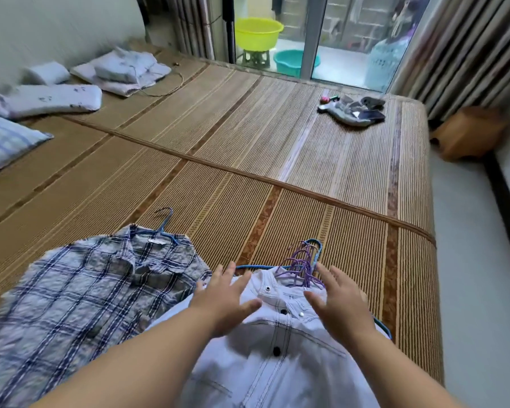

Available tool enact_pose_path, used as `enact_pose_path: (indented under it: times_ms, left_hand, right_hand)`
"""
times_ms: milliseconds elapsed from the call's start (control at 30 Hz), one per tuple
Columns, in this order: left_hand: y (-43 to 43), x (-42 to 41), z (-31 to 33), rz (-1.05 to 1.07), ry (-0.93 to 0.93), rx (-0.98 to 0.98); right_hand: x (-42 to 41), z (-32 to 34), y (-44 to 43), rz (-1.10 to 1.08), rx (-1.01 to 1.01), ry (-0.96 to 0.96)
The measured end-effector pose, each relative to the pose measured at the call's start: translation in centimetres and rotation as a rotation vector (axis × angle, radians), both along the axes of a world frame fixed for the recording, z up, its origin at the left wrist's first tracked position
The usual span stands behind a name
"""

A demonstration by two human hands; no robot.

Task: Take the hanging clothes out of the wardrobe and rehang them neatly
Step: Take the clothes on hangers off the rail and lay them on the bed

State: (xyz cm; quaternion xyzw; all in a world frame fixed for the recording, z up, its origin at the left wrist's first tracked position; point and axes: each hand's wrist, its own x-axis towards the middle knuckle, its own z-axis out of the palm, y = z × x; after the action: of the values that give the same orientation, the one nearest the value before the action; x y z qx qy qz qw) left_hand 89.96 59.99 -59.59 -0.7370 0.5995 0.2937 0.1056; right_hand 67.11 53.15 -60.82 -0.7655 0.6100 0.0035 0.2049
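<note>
A white shirt with dark stitching and snap buttons [280, 348] lies on the woven bed mat [248, 172], on top of a bunch of purple and blue hangers [304, 260] whose hooks stick out past its collar. To its left lies a blue-and-white checked shirt [86, 293] on a blue hanger [165, 225]. My left hand [223, 301] hovers with spread fingers over the white shirt's left collar. My right hand [339, 301] is spread the same way over the right collar, beside the hanger hooks. Neither hand holds anything.
Pillows [50, 98] and folded bedding [124, 72] lie at the bed's far left. A small pile of items [354, 110] sits at the far right corner. A cardboard box [468, 134] stands on the floor right of the bed. Basins [258, 32] stand beyond the glass door.
</note>
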Motion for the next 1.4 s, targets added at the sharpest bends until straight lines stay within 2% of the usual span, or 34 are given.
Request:
enact_pose_path:
  times_ms: [233, 567, 767, 967, 1200, 1400]
  left_hand:
    - [7.7, 2.7, 13.4, 0.087, 0.001, -0.152]
    - [27.7, 12.4, 28.1, 0.425, -0.188, -0.276]
    - [46.0, 20.1, 37.0, 0.673, -0.444, -0.421]
    - [62.5, 23.9, 44.3, 0.948, -0.653, -0.446]
    - [76.9, 26.0, 52.8, 1.230, -0.925, -0.465]
    - [84.6, 26.8, 59.2, 1.401, -1.175, -0.456]
  right_hand:
    - [6.9, 12.2, 5.4, 0.326, -0.125, -0.047]
    - [22.6, 28.1, 19.0, 0.800, -0.195, -0.194]
    - [36.4, 37.7, 34.2, 1.192, -0.296, -0.338]
    - [46.9, 44.4, 51.0, 1.489, -0.301, -0.453]
    - [53.8, 51.4, 67.7, 1.744, -0.353, -0.684]
    - [57.5, 58.5, 76.9, 1.863, -0.324, -0.892]
